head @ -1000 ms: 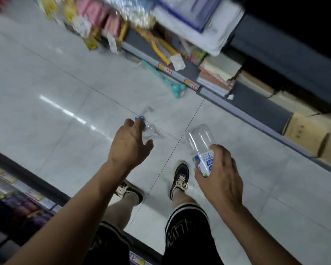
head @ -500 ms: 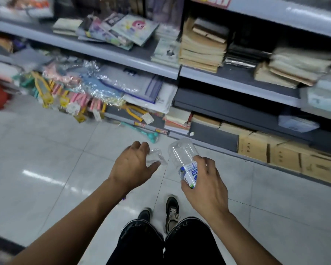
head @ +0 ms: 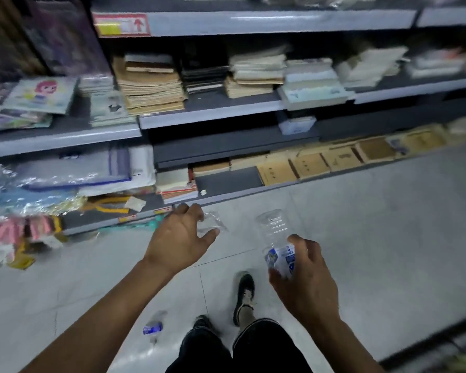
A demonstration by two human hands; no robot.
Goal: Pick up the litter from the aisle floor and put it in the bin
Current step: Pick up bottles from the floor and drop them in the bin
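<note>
My right hand [head: 304,278] grips an empty clear plastic bottle [head: 276,238] with a blue-and-white label, its base pointing up and away from me. My left hand [head: 178,238] holds a crumpled clear plastic piece [head: 211,224] between fingers and thumb, out in front at waist height. Another small clear bottle with a blue label [head: 154,325] lies on the pale tiled floor below my left forearm, left of my shoes. No bin is in view.
Grey store shelves [head: 207,114] run across in front, stacked with notebooks, paper pads and brown envelopes. Packaged goods and plastic wrap [head: 30,189] spill from the lowest shelf at left. My two shoes [head: 244,294] stand on the tiled aisle floor, which stretches right.
The view has risen from the floor to the shelves. Both hands kept their loads and moved apart a little. A bottle on the floor by my feet has come into view.
</note>
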